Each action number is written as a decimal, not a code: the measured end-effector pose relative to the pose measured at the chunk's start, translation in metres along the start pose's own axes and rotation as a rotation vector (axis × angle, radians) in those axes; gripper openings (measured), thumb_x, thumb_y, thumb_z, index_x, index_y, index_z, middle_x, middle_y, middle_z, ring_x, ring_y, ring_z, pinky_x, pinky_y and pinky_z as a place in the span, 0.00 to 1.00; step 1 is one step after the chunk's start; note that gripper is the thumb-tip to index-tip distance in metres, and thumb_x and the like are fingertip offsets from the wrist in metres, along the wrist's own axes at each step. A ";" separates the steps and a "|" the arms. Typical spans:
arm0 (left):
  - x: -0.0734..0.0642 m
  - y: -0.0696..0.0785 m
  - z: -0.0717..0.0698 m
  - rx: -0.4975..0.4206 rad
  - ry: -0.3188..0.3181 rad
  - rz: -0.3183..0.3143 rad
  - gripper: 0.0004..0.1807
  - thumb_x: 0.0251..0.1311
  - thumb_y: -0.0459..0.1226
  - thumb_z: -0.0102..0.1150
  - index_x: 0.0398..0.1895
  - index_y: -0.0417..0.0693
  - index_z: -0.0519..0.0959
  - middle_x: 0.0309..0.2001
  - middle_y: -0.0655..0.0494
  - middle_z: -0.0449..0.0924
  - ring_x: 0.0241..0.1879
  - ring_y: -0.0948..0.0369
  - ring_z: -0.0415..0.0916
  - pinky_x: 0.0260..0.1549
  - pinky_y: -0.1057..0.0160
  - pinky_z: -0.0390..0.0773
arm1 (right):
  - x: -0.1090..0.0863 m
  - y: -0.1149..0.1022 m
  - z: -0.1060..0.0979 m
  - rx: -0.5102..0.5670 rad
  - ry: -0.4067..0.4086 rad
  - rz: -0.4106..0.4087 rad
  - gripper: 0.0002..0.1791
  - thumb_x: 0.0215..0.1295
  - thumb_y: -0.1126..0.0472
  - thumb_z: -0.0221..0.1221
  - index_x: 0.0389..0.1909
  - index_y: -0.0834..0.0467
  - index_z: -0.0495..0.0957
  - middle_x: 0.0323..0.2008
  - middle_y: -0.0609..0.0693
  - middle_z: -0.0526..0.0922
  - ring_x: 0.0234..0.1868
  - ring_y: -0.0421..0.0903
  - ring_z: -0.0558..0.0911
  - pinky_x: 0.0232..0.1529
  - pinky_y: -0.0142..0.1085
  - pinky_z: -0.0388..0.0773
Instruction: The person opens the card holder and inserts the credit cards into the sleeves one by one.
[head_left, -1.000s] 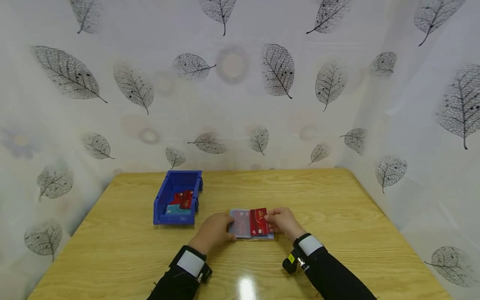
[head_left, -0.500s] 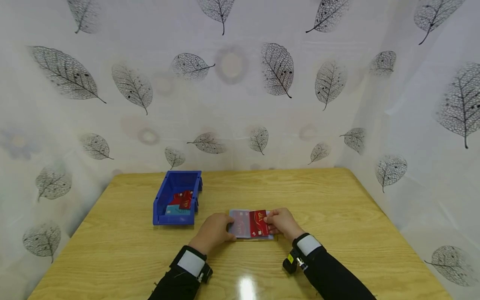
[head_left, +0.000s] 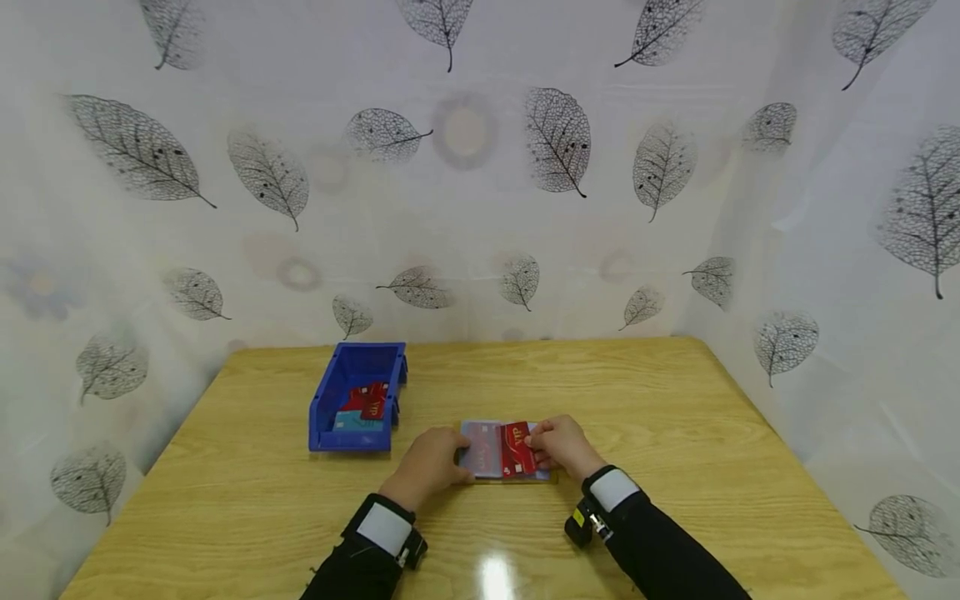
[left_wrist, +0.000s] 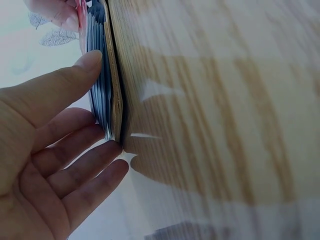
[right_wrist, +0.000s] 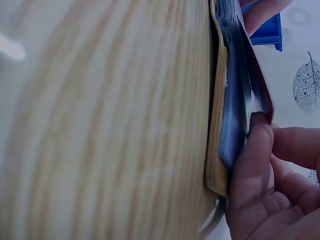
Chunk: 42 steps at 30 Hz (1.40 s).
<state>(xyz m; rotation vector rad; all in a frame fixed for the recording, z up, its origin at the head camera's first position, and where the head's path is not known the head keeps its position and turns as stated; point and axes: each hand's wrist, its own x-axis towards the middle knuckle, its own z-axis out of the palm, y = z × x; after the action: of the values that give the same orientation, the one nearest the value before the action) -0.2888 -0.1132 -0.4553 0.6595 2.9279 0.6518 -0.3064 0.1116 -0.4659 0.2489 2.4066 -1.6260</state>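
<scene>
A card holder (head_left: 480, 450) with clear sleeves lies spread on the table between the hands. My left hand (head_left: 427, 462) grips its left edge; in the left wrist view the thumb (left_wrist: 80, 75) presses on the stacked sleeves and the fingers lie along the edge. A red VIP card (head_left: 516, 448) stands over the right half of the holder, its left side by the middle. My right hand (head_left: 567, 443) pinches the card's right edge between thumb and fingers. In the right wrist view the card (right_wrist: 261, 82) slants above the sleeves; how far it sits in a sleeve is hidden.
A blue bin (head_left: 348, 442) stands at the back left of the wooden table (head_left: 637, 400). Several red cards (head_left: 372, 402) and a light blue card (head_left: 357, 421) lie in it. A leaf-patterned curtain (head_left: 465, 208) hangs behind the table.
My right hand has shifted slightly left with the red card, which sits a little lower and more tilted on the holder. The left hand keeps its hold on the holder.
</scene>
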 end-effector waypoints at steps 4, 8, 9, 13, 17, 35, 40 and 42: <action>0.000 -0.002 0.002 0.010 0.005 0.004 0.26 0.43 0.43 0.78 0.46 0.41 0.84 0.42 0.51 0.83 0.43 0.53 0.78 0.47 0.53 0.76 | 0.003 -0.004 0.007 -0.014 0.011 -0.009 0.04 0.62 0.69 0.60 0.30 0.67 0.78 0.21 0.51 0.79 0.19 0.41 0.76 0.20 0.33 0.79; 0.001 -0.001 0.003 0.025 0.010 0.006 0.25 0.43 0.43 0.78 0.45 0.42 0.85 0.41 0.51 0.84 0.42 0.54 0.79 0.47 0.54 0.77 | 0.004 -0.007 0.014 0.021 -0.006 -0.012 0.04 0.62 0.70 0.60 0.29 0.68 0.77 0.20 0.52 0.78 0.18 0.41 0.77 0.20 0.34 0.79; 0.001 -0.001 0.003 0.026 0.012 0.004 0.25 0.42 0.43 0.78 0.45 0.42 0.85 0.41 0.51 0.84 0.42 0.54 0.79 0.46 0.54 0.77 | 0.004 -0.008 0.016 0.027 -0.013 -0.014 0.04 0.62 0.70 0.60 0.29 0.68 0.77 0.20 0.52 0.78 0.18 0.41 0.77 0.20 0.34 0.79; 0.001 0.001 0.003 0.023 0.016 0.004 0.24 0.42 0.43 0.78 0.43 0.43 0.85 0.40 0.52 0.84 0.41 0.55 0.79 0.45 0.55 0.77 | 0.003 -0.011 0.024 0.036 -0.035 -0.032 0.05 0.61 0.70 0.60 0.28 0.68 0.78 0.20 0.51 0.79 0.17 0.40 0.77 0.20 0.34 0.79; 0.002 0.003 0.003 0.009 0.019 -0.003 0.23 0.42 0.42 0.78 0.43 0.44 0.85 0.39 0.53 0.84 0.40 0.57 0.78 0.45 0.55 0.76 | 0.003 -0.014 0.029 -0.027 -0.033 -0.056 0.06 0.61 0.69 0.61 0.26 0.67 0.78 0.18 0.51 0.79 0.16 0.40 0.77 0.19 0.34 0.79; 0.001 0.004 0.000 -0.079 0.002 -0.024 0.24 0.43 0.40 0.77 0.45 0.40 0.84 0.43 0.49 0.84 0.44 0.53 0.79 0.48 0.53 0.76 | -0.004 -0.024 0.006 -0.373 -0.123 -0.249 0.09 0.66 0.63 0.59 0.30 0.63 0.84 0.23 0.50 0.82 0.23 0.41 0.78 0.23 0.33 0.75; -0.002 -0.006 -0.006 -0.238 -0.027 -0.116 0.24 0.52 0.40 0.72 0.52 0.39 0.81 0.49 0.45 0.81 0.51 0.48 0.76 0.53 0.47 0.73 | -0.003 -0.012 -0.024 -0.518 0.023 -0.305 0.09 0.65 0.64 0.59 0.41 0.64 0.83 0.37 0.55 0.83 0.35 0.47 0.80 0.33 0.39 0.77; -0.004 -0.011 -0.007 -0.269 0.002 -0.156 0.23 0.56 0.39 0.68 0.54 0.37 0.79 0.50 0.42 0.80 0.53 0.45 0.75 0.54 0.46 0.72 | -0.003 -0.006 -0.035 -0.588 0.071 -0.313 0.10 0.64 0.64 0.59 0.42 0.65 0.82 0.40 0.58 0.83 0.39 0.52 0.81 0.37 0.44 0.78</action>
<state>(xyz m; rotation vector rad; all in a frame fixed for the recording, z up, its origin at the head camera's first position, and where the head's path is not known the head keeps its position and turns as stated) -0.2910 -0.1264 -0.4532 0.3979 2.7813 1.0018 -0.3080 0.1420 -0.4475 -0.1846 2.9564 -0.9353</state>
